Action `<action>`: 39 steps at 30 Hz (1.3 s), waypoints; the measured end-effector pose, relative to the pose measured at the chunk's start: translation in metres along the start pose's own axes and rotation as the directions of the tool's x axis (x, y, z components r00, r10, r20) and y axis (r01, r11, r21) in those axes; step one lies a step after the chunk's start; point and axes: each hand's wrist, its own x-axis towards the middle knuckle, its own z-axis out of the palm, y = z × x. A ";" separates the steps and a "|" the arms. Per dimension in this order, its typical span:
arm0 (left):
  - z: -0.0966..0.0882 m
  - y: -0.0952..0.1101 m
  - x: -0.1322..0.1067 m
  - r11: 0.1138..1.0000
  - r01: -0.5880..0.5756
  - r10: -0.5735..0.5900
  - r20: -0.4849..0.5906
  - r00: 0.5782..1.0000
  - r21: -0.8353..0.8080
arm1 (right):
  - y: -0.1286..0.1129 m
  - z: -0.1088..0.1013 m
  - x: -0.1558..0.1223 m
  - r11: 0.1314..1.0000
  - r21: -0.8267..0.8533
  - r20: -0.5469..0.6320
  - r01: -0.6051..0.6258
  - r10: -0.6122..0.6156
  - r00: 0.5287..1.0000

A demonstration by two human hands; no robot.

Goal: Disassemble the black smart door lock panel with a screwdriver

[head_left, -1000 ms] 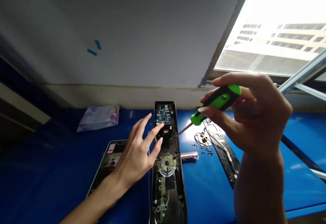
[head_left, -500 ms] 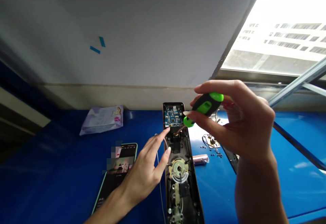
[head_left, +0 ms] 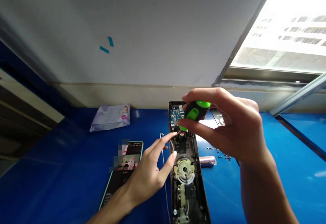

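A long black housing (head_left: 200,183) lies lengthwise on the blue table, its inside facing up. At its far end is a blue circuit board (head_left: 174,114), partly behind my right hand (head_left: 229,125). That hand is closed around the handle of a green and black screwdriver (head_left: 195,113). The screwdriver slants down to the left, its tip by the board's near edge. My left hand (head_left: 150,169) reaches over the housing's left edge, fingers apart, with the index fingertip near the screwdriver tip. Further down the housing sits a round metal part (head_left: 185,170).
Left of the housing lie a phone (head_left: 122,169) and a lilac packet (head_left: 110,118). A thin white cable (head_left: 165,183) runs along its left side. Small dark screws (head_left: 225,157) and a wrapped pinkish item (head_left: 207,161) are at the right. Wall stands behind.
The camera view has shifted, so the surroundings appear further right. My right hand and the screwdriver have moved left and slightly down, nearer the board. My left hand keeps its place on the housing.
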 end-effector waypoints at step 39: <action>0.010 -0.008 0.002 0.873 0.137 -0.143 0.024 0.989 -0.469 | -0.012 -0.005 -0.001 0.993 -0.018 0.090 -0.118 0.119 0.989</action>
